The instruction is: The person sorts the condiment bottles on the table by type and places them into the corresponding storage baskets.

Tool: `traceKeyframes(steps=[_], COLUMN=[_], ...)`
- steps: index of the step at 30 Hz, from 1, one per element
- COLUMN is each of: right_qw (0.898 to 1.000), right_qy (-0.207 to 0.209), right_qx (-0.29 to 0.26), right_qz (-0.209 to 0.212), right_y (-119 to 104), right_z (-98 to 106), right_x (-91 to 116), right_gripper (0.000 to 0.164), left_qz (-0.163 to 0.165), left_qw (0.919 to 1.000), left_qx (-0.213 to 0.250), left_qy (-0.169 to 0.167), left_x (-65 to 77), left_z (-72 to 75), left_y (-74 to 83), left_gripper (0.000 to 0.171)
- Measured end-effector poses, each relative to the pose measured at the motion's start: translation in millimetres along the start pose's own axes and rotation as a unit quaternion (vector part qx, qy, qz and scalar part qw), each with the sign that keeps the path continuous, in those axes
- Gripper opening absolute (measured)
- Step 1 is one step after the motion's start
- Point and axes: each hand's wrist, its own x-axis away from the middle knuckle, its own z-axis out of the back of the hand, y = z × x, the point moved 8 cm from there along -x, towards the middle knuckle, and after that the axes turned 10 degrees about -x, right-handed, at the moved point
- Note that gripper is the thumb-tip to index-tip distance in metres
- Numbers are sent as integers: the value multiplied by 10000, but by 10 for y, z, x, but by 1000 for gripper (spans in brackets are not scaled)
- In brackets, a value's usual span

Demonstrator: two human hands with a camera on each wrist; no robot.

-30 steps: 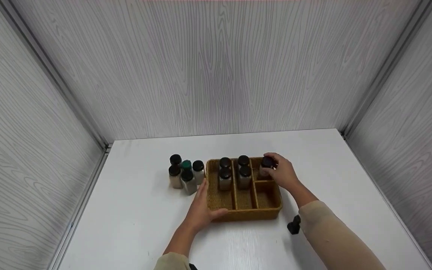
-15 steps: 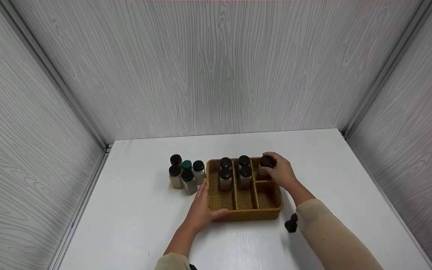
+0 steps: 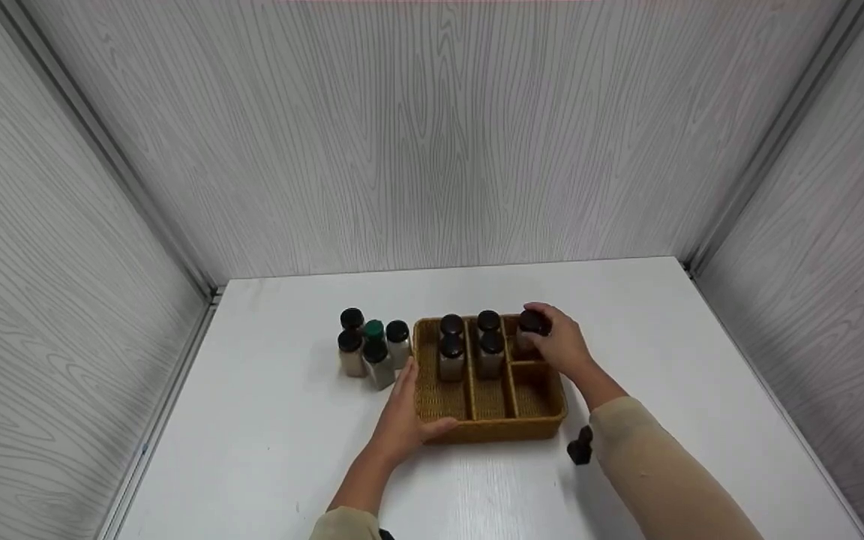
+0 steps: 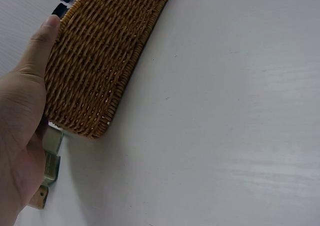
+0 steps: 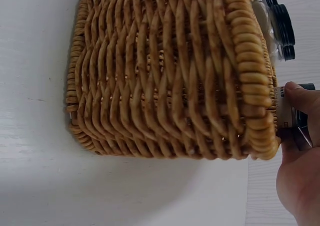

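Observation:
My right hand (image 3: 563,345) grips a spice jar (image 3: 529,324) with a dark cap, which stands in the back right compartment of a brown woven basket (image 3: 492,430). Its thumb lies against the jar's side in the right wrist view, where a light label (image 5: 284,108) shows above the rim. My left hand (image 3: 400,424) rests on the basket's front left corner, fingers straight along the left side and thumb along the front. Two dark-capped jars (image 3: 451,364) stand in the left compartment, and two more jars (image 3: 490,361) in the middle one. The front right compartment (image 3: 535,394) holds nothing.
Left of the basket, close to my left fingertips, stands a cluster of several jars (image 3: 378,367), one with a green cap (image 3: 373,330). A small black object (image 3: 580,446) shows beside the right sleeve. Grey wood-grain panels (image 3: 432,150) enclose the white table (image 3: 274,420) behind and at the sides.
My right hand and the jar it holds have shifted slightly left within the back right compartment. The left hand, basket and other jars have stayed practically in place.

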Motion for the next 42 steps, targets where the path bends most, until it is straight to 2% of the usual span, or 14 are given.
traceKeyframes(steps=[6,11,21,34,42], right_qw=[9994,9990,9995,9992,9994], right_qy=[-38,-91,-152,-113,43], right_qx=[348,418,281,172,-28], right_qz=[66,143,6,343,349], right_y=[-26,-54,-45,-67,-46], right_z=[-1,14,16,-7,10], right_x=[-13,-32,-27,18,32], right_gripper=[59,59,59,74,80], left_qz=[-45,-76,-122,-88,-86], left_qw=[10000,10000,9999,9999,10000], left_qx=[26,39,27,-76,-13], left_qy=[-1,13,50,-21,29], left_x=[-2,-2,-7,17,23], left_z=[2,11,17,8,7], left_y=[16,30,52,43,21], left_gripper=[129,130,130,129,128])
